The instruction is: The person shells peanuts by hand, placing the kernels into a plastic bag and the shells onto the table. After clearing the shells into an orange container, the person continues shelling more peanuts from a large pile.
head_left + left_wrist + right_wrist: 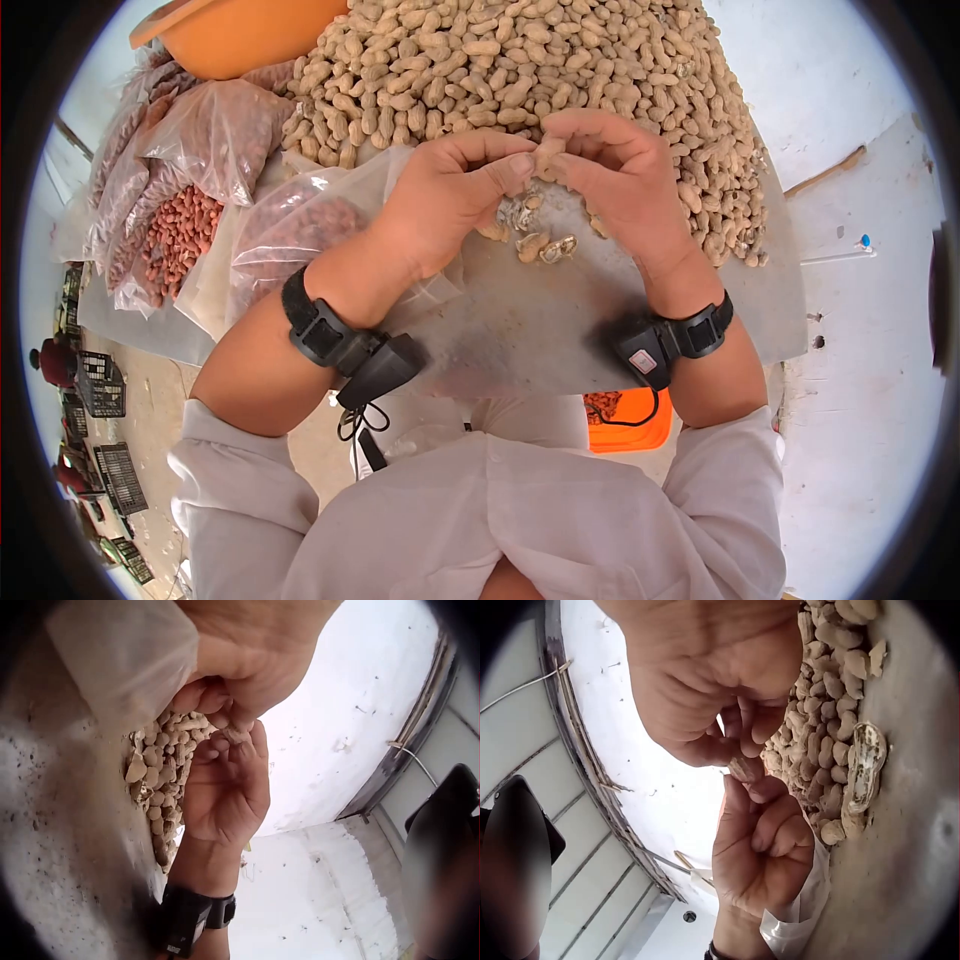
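left hand (447,192) and right hand (632,185) pinch one peanut pod (548,156) between them; uneven squeeze could shoot it into the peanut heap (480,75) just beyond the grip

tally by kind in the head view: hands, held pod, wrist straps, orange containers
Left hand and right hand: 2
Peanut pod: 1
Left wrist strap and right wrist strap: 2
Upper orange container and lower orange container: 2
Total: 7
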Demonstrator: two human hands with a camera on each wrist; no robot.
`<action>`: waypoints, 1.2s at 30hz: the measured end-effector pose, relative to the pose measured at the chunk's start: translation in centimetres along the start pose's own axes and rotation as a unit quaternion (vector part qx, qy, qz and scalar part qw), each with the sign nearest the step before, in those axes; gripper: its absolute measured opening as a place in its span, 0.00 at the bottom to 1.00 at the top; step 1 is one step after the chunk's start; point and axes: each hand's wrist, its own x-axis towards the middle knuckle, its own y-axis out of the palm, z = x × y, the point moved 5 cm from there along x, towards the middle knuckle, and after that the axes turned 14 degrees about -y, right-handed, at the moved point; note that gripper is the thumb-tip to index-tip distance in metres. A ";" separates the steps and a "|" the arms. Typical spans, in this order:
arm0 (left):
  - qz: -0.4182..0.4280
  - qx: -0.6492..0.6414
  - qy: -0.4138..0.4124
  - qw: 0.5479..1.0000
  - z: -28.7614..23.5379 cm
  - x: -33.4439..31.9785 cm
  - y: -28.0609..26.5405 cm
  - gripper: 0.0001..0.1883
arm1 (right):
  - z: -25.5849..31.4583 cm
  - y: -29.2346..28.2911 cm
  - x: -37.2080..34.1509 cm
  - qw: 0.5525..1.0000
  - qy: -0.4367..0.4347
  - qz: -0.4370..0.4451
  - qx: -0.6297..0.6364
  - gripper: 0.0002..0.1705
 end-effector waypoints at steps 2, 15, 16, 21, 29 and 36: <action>0.000 -0.005 0.011 1.000 0.0 0.0 0.0 0.12 | -0.1 0.3 -0.1 0.997 0.013 -0.014 0.077 0.13; -0.026 -0.030 0.051 0.998 -0.2 0.0 -0.3 0.17 | 0.4 1.8 -0.3 0.999 0.020 -0.021 0.030 0.07; -0.015 -0.004 0.041 0.999 -0.1 -0.1 0.0 0.18 | 0.7 2.0 -0.4 1.000 0.024 0.001 0.006 0.06; 0.035 0.063 -0.002 0.997 -0.4 -0.9 1.8 0.17 | 0.6 2.2 -0.7 0.993 0.029 0.061 -0.101 0.05; 0.002 0.074 -0.023 0.997 0.2 -1.0 1.8 0.14 | 0.6 2.2 -0.6 0.990 0.043 0.063 -0.122 0.04; 0.011 0.059 -0.047 0.997 0.6 -0.7 1.5 0.18 | 0.0 2.2 -0.7 0.989 0.051 0.063 -0.120 0.07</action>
